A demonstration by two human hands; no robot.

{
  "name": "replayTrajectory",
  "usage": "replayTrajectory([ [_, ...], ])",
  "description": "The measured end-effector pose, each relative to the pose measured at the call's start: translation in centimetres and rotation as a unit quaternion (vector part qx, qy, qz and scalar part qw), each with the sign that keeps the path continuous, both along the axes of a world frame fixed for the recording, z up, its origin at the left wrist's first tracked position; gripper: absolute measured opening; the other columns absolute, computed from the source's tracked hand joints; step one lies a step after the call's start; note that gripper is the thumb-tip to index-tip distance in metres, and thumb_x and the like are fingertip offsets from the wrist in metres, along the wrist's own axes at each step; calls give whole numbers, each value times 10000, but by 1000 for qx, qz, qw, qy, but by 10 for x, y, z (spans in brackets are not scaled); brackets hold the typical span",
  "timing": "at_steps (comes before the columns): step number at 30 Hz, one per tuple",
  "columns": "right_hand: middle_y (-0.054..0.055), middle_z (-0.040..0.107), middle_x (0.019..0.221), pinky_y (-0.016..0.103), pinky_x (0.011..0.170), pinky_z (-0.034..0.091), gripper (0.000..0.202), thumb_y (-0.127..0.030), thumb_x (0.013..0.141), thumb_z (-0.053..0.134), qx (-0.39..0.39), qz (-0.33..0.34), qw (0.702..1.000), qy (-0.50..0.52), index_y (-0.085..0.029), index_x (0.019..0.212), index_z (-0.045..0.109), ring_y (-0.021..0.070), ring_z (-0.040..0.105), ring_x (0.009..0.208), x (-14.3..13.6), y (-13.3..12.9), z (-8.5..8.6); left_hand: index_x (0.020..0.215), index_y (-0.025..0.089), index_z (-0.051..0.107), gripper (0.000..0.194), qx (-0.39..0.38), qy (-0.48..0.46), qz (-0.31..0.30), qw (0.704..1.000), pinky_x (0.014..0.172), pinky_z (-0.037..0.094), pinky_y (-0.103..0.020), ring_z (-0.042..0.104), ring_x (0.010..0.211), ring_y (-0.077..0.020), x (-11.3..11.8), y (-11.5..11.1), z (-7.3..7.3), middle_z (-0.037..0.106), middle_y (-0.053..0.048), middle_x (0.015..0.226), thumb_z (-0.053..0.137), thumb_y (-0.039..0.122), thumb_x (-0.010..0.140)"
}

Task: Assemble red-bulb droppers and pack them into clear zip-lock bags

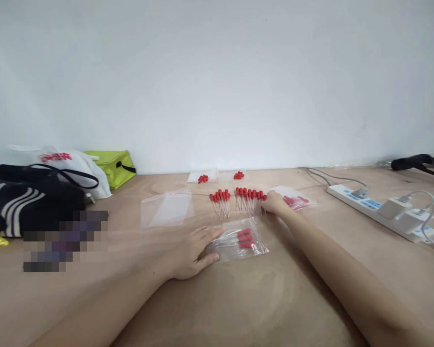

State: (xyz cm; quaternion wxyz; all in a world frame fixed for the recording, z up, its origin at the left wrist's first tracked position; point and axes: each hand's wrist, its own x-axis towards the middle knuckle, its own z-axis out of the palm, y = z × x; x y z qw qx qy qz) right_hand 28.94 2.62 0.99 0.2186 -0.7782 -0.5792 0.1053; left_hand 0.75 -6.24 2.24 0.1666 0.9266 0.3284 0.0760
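My left hand [195, 250] rests on the wooden table with its fingers apart, fingertips on the left end of a clear zip bag [231, 253]. Inside that bag lie several red-tipped sticks [245, 238]. Farther forward, my right hand [274, 202] is closed at the right end of a row of red-tipped droppers [249, 193]; what its fingers pinch is too small to make out. A second group of red-tipped droppers [220, 196] lies left of that row. Just right of my right hand is a bag with red pieces [297, 201].
Flat clear bags [169, 207] lie left of centre. Small red caps [203, 179] and more red caps [238, 175] sit on bags near the wall. A white power strip [369, 206] with cables is right; a black bag [39, 202] and a green box [117, 168] are left.
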Motion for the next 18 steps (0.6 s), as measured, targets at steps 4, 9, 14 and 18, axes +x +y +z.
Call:
replayTrajectory([
  [4,172,634,731,238,474,394,381,-153,615,544,-13,-9,1000,8,-17,970,555,215,602,613,7,-4,8,1333,226,220,517,6,-13,-9,1000,1037,229,-425,300,1234,-213,0,2,-1,338,-45,1357,397,327,858],
  [9,32,590,647,226,561,432,682,-172,671,492,94,47,989,99,-34,1282,224,165,585,635,9,-32,9,1333,225,226,514,7,-12,-11,1000,1036,231,-422,296,1235,-218,-1,4,-3,337,-48,1357,389,347,861],
  [14,-74,453,598,227,384,413,718,-272,700,479,155,80,915,365,-180,1306,105,105,485,390,-2,-69,-14,1334,228,230,512,2,-8,-5,1000,1031,232,-437,284,1240,-231,-2,3,-3,328,-49,1363,385,356,863],
  [18,-42,453,710,277,477,492,628,-340,698,533,227,83,866,438,-221,1217,198,119,542,501,-12,-74,-25,1334,235,233,516,-2,-14,-6,1000,1026,238,-445,295,1233,-236,-3,2,-2,338,-49,1358,394,357,859],
])
